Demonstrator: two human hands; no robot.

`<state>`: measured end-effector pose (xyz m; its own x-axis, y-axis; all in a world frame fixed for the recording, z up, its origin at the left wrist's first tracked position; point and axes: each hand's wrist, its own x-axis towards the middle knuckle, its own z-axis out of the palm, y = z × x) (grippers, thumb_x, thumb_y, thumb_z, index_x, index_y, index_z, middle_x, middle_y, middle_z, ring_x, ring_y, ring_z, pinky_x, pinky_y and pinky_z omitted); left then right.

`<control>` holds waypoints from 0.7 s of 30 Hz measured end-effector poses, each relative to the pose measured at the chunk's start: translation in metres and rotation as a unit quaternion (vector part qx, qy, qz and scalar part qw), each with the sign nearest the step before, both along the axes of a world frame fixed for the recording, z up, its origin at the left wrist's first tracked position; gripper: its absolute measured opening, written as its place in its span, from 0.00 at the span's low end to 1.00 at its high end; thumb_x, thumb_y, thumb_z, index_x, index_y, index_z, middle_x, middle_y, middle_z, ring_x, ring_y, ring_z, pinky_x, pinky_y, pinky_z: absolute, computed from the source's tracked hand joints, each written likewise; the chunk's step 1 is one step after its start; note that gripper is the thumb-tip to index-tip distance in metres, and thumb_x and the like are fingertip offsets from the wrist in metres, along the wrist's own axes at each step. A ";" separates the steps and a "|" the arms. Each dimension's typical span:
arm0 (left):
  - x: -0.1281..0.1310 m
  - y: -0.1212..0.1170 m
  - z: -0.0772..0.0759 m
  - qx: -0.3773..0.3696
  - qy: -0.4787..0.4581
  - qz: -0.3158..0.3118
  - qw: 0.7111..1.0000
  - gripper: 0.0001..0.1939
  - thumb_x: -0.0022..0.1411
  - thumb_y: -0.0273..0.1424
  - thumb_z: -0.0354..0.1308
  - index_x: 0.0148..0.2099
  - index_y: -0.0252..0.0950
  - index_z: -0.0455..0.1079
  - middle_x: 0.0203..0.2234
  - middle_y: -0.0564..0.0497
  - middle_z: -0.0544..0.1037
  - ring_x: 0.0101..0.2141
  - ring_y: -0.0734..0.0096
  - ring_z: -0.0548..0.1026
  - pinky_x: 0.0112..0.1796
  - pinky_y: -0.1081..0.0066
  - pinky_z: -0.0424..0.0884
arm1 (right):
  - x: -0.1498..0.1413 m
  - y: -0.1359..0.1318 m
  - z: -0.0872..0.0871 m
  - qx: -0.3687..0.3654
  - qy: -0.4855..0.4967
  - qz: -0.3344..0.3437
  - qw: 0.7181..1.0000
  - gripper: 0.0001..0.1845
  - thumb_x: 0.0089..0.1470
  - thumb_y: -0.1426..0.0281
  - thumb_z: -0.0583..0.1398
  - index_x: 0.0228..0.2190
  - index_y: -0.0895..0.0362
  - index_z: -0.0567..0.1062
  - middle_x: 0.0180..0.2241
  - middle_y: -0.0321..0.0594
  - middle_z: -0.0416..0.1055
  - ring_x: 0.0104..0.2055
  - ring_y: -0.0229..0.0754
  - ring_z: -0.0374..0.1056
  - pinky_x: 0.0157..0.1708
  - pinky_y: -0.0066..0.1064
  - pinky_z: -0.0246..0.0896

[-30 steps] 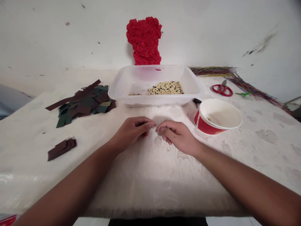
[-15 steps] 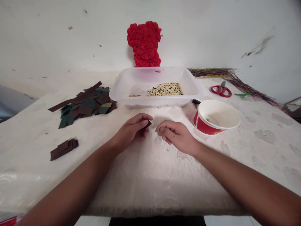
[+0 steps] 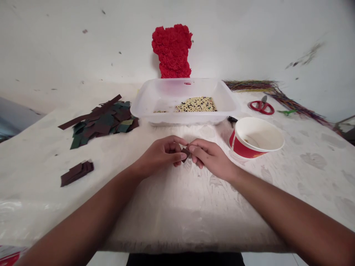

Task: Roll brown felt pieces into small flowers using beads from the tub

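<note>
A small dark brown fabric piece (image 3: 185,154) is pinched by the thumb and fingers of my left hand (image 3: 159,155), above the middle of the table. My right hand (image 3: 212,157) meets it from the right, thumb and forefinger pressed together at the piece's upper right corner. Whatever lies between those right fingertips is too small to make out. The fingertips of both hands nearly touch. To the left of my left forearm lies a small stack of brown fabric pieces (image 3: 77,173).
Behind my hands stands a white plastic tub (image 3: 191,119) holding gold and dark beads. A red-and-white paper bowl (image 3: 249,147) is at right, with red-handled scissors (image 3: 261,107) and colored wires (image 3: 249,85) beyond. Green and brown fabric pieces (image 3: 102,123) lie heaped left. Red roses (image 3: 173,51) stand behind.
My left hand has moved right, bringing the brown piece up against my right fingertips. The gap between the hands has closed, and the piece shows more fully. My right hand has barely moved.
</note>
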<state>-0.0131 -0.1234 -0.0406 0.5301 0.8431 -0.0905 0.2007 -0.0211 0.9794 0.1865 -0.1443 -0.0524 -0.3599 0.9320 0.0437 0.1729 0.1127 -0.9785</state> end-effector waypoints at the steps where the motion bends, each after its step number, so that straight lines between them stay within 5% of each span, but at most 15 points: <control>1: 0.001 0.000 0.000 0.001 -0.005 -0.006 1.000 0.14 0.59 0.33 0.62 0.47 0.39 0.68 0.25 0.57 0.72 0.25 0.76 0.71 0.30 0.74 0.68 | 0.000 0.000 0.000 0.005 -0.014 0.002 1.000 0.15 0.61 0.62 0.54 0.26 0.56 0.68 0.22 0.31 0.65 0.21 0.32 0.60 0.23 0.27 0.55; 7: 0.004 -0.001 0.001 0.001 -0.012 -0.019 1.000 0.13 0.58 0.30 0.62 0.45 0.38 0.68 0.25 0.58 0.71 0.26 0.78 0.70 0.31 0.74 0.68 | 0.001 -0.001 -0.004 0.042 -0.075 0.007 0.996 0.13 0.60 0.64 0.55 0.26 0.56 0.68 0.23 0.32 0.66 0.24 0.33 0.61 0.25 0.26 0.55; 21: 0.004 -0.003 0.001 0.003 -0.026 -0.013 1.000 0.12 0.58 0.30 0.60 0.45 0.37 0.67 0.29 0.54 0.74 0.29 0.75 0.72 0.33 0.71 0.70 | 0.002 0.000 -0.004 0.022 -0.035 0.006 0.999 0.15 0.61 0.63 0.54 0.24 0.56 0.66 0.20 0.31 0.63 0.21 0.33 0.59 0.23 0.26 0.54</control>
